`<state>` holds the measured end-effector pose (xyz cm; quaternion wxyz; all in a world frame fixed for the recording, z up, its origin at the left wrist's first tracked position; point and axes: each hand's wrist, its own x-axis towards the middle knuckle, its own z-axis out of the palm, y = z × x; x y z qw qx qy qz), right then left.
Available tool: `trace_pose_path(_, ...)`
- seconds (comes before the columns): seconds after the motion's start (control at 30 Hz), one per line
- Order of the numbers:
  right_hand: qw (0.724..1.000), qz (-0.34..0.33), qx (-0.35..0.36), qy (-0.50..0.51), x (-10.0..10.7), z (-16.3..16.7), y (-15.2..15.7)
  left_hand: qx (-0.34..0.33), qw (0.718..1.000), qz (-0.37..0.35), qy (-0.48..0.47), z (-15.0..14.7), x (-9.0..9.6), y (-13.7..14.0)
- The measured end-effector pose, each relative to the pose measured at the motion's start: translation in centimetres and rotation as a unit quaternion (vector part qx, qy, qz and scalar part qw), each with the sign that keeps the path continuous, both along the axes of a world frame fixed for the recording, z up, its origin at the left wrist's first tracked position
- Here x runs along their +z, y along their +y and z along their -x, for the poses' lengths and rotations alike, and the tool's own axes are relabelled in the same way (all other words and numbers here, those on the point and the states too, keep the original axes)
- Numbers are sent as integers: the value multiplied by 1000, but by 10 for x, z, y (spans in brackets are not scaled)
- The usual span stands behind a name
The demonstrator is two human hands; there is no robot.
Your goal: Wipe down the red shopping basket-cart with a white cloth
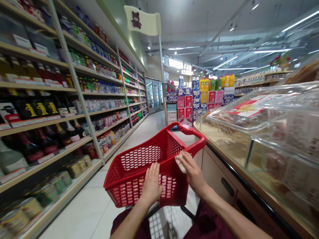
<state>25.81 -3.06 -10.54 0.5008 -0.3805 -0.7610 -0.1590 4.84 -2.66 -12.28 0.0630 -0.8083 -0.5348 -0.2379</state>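
Observation:
A red plastic shopping cart [144,176] stands right in front of me, its basket side full of slots and its curved handle [193,131] at the upper right. My left hand [152,182] lies against the near side of the basket, fingers stretched out and holding nothing. My right hand [193,169] presses a whitish cloth [180,162] to the basket's near upper rim, below the handle. Its fingers are bent over the cloth, and part of the cloth is hidden beneath them.
Shelves of bottles and cans [62,116] run along the left. At the right stands a wooden counter [224,179] with clear plastic packages [274,122]. Stacked drink boxes [185,108] and a flag on a pole [143,20] are ahead. Pale tiles [97,196] cover the floor.

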Motion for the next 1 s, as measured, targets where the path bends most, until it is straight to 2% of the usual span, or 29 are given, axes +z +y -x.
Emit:
trace_pose_path(0.07, 1000, -12, 1, 3, 4, 9, 6, -2, 1000, 4, -1, 0, 2, -1)
trace_pose_path(0.1, 1000, -16, 2, -12, -1, 13, 8, -4, 1000, 11, 1, 1, 3, -2)
trace_pose_path(0.2, 997, -4, 9, -80, -32, 19, 5, -7, 999, 33, 11, 3, 5, -3)
trace_pose_path(0.27, 995, 14, 10, -96, -45, 20, -1, 19, 999, 33, 0, 5, 4, -2)
trace_pose_path(0.3, 996, 18, 13, -89, -43, 21, -4, 37, 999, 31, -9, 7, 3, -2)
trace_pose_path(0.37, 998, 8, 29, -60, -27, 25, -6, 66, 997, 27, -25, 9, 0, -2)
trace_pose_path(0.47, 998, -22, 44, -33, -2, 37, 0, 64, 997, 30, -25, 15, -1, -3)
trace_pose_path(0.53, 997, -32, 41, -51, -6, 45, 5, 54, 998, 42, -18, 19, 1, -4)
trace_pose_path(0.63, 993, -23, 46, -107, -36, 53, 5, 40, 997, 61, -8, 23, 4, -5)
trace_pose_path(0.7, 990, -17, 55, -128, -47, 55, 2, 38, 997, 64, -6, 23, 5, -6)
trace_pose_path(0.73, 990, -16, 58, -125, -46, 55, 0, 38, 997, 65, -6, 22, 6, -6)
trace_pose_path(0.9, 996, -14, 53, -64, -13, 61, 4, 36, 995, 88, -12, 13, 13, -6)
trace_pose_path(0.93, 996, -15, 51, -65, -15, 62, 6, 31, 995, 95, -10, 13, 15, -6)
trace_pose_path(1.0, 995, -14, 50, -88, -32, 63, 9, 10, 994, 106, -1, 16, 17, -6)
